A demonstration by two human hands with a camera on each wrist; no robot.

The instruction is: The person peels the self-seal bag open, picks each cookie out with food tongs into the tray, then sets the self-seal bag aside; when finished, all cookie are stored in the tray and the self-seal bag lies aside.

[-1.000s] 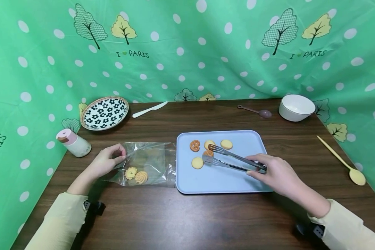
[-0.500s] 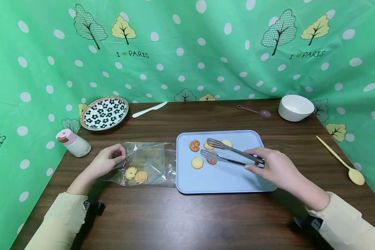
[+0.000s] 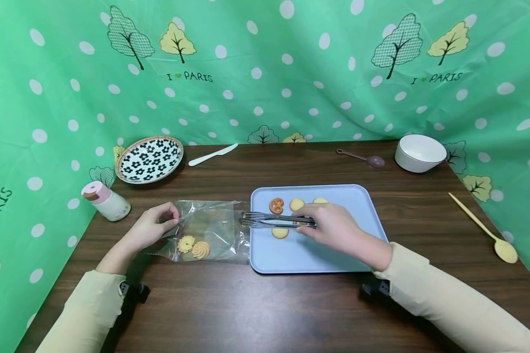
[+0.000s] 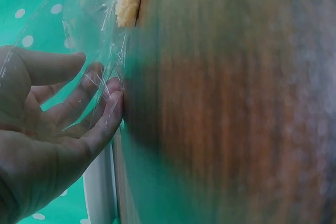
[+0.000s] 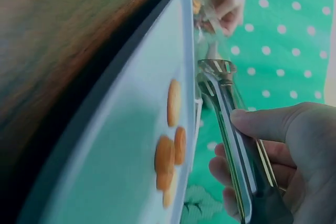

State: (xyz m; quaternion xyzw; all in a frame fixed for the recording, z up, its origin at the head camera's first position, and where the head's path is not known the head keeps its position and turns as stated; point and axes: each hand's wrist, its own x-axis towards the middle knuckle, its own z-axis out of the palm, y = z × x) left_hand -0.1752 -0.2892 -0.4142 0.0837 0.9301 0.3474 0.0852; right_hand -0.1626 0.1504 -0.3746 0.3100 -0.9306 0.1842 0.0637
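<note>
My right hand grips metal tongs, squeezed narrow, their tips over the tray's left rim by a clear plastic bag. No cookie shows between the tips. Under the tongs is a light blue tray with two pretzels, one in plain sight and one partly hidden, and several round pale cookies. Two piped cookies lie in the bag. My left hand is at the bag's left end; in the left wrist view, film lies across the fingers, and the thumb stands apart from them.
Behind the bag are a flower-patterned plate and a white knife. A pink-capped jar lies on the left. Towards the right stand a white bowl, a purple spoon and a yellow spoon.
My right hand has carried the tongs left, from the cookies to the tray's left rim, and their arms have come closer together. My left hand has kept its place at the bag.
</note>
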